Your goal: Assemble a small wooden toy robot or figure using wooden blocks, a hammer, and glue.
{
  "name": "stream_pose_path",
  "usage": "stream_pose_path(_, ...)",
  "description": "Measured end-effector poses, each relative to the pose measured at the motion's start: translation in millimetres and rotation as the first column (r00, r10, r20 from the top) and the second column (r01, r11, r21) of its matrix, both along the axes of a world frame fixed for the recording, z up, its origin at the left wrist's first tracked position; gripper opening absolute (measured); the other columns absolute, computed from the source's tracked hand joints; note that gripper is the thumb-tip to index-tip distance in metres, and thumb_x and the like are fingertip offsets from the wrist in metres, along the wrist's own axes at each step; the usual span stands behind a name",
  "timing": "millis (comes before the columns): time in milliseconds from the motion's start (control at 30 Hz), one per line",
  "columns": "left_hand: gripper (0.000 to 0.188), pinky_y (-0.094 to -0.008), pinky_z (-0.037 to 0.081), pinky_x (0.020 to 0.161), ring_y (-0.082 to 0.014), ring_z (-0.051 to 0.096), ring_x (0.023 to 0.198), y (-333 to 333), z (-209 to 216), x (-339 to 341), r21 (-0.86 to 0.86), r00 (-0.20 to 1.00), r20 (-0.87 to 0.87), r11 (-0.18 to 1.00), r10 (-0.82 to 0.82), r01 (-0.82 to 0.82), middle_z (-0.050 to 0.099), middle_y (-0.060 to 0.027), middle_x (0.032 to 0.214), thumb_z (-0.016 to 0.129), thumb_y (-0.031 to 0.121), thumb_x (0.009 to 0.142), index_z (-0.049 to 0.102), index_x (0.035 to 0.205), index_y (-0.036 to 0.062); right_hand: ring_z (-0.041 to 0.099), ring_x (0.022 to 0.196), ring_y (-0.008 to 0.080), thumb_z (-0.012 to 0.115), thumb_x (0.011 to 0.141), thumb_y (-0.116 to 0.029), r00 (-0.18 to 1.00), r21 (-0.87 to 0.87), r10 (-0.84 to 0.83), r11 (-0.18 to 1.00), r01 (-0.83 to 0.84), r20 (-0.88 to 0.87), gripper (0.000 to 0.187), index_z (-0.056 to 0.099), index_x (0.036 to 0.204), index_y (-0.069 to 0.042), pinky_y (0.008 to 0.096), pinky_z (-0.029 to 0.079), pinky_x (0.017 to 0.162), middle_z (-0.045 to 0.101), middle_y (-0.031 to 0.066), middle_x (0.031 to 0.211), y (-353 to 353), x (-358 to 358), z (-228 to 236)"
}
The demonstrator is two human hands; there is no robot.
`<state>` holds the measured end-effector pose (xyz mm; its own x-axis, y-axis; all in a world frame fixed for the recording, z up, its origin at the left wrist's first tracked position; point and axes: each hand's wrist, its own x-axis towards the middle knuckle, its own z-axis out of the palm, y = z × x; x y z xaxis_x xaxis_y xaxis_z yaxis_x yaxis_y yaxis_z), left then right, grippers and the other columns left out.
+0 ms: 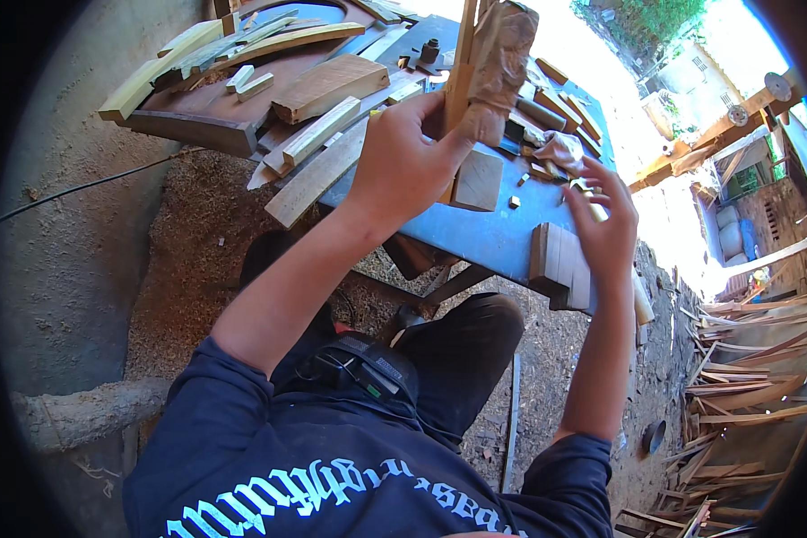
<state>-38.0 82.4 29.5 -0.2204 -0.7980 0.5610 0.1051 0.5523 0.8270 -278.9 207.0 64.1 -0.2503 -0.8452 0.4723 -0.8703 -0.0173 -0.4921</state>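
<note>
My left hand (408, 161) is closed around an upright wooden piece (458, 85), raised over the near edge of a blue-topped table (489, 240). Against that piece stands a bulky part (504, 67) covered in wrinkled brown wrapping; its exact kind is unclear. A squared wooden block (478, 182) shows just below my grip. Over the table's right side, my right hand (611, 220) has curved fingers held apart, beside a crumpled pinkish-brown sheet (561, 151) and small wood bits. Another wooden block (560, 264) sits at the table edge by my right wrist.
Long offcuts (318, 157) and a thick curved wood piece (330, 88) crowd the table's left, some overhanging its edge. Small dark blocks (560, 112) lie at the far right. A cable (99, 186) runs to the left wall. Wood strips (753, 394) are heaped at right.
</note>
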Motion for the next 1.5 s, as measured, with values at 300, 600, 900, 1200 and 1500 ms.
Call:
stream_pose_path(300, 0.038, -0.0342, 0.059, 0.071, -0.0200, 0.073, 0.078, 21, -3, -3, 0.074, 0.980, -0.144, 0.986, -0.138, 0.149, 0.075, -0.0159, 0.087, 0.075, 0.028, 0.091, 0.071, 0.108, -0.0057, 0.067, 0.108, 0.0329, 0.093, 0.069, -0.019, 0.899, -0.116, 0.408, 0.897, -0.427, -0.156, 0.066, 0.064, 0.126, -0.006, 0.0412, 0.054, 0.090, 0.070, 0.0136, 0.114, -3, 97, 2)
stream_pose_path(600, 0.038, -0.0306, 0.059, 0.068, -0.0143, 0.073, 0.081, 28, -2, 4, 0.036, 0.979, -0.146, 0.988, -0.145, 0.152, 0.075, -0.0134, 0.087, 0.075, 0.023, 0.090, 0.070, 0.114, -0.0057, 0.066, 0.101, 0.0344, 0.088, 0.065, -0.007, 0.906, -0.312, 0.357, 0.854, -0.415, -0.227, 0.060, 0.065, 0.120, -0.001, 0.0418, 0.053, 0.088, 0.069, 0.0153, 0.114, 1, 112, -20)
stream_pose_path(900, 0.024, -0.0267, 0.055, 0.080, -0.0079, 0.068, 0.091, 30, 13, 9, 0.114, 0.970, -0.040, 0.964, -0.238, 0.241, 0.076, -0.0078, 0.100, 0.072, 0.012, 0.094, 0.074, 0.113, -0.0031, 0.064, 0.099, 0.0346, 0.086, 0.065, -0.007, 0.895, -0.341, 0.326, 0.840, -0.422, -0.305, 0.061, 0.065, 0.121, -0.002, 0.0426, 0.051, 0.087, 0.069, 0.0141, 0.111, 5, 105, -11)
stream_pose_path(1200, 0.025, -0.0253, 0.054, 0.074, -0.0054, 0.066, 0.088, 31, 10, 14, 0.128, 0.961, 0.025, 0.954, -0.276, 0.271, 0.076, -0.0056, 0.093, 0.074, 0.016, 0.094, 0.075, 0.111, -0.0022, 0.063, 0.093, 0.0335, 0.087, 0.065, -0.008, 0.850, -0.234, 0.423, 0.833, -0.501, -0.313, 0.062, 0.065, 0.122, -0.003, 0.0432, 0.051, 0.084, 0.069, 0.0133, 0.110, 8, 98, -6)
stream_pose_path(1500, 0.045, -0.0310, 0.056, 0.062, -0.0174, 0.071, 0.069, 34, -4, 2, -0.054, 0.977, -0.168, 0.990, -0.134, 0.127, 0.072, -0.0182, 0.084, 0.080, 0.028, 0.087, 0.069, 0.113, -0.0072, 0.066, 0.093, 0.0344, 0.086, 0.065, -0.003, 0.912, -0.464, 0.240, 0.800, -0.380, -0.333, 0.055, 0.067, 0.116, 0.005, 0.0404, 0.054, 0.082, 0.071, 0.0169, 0.111, 14, 121, -36)
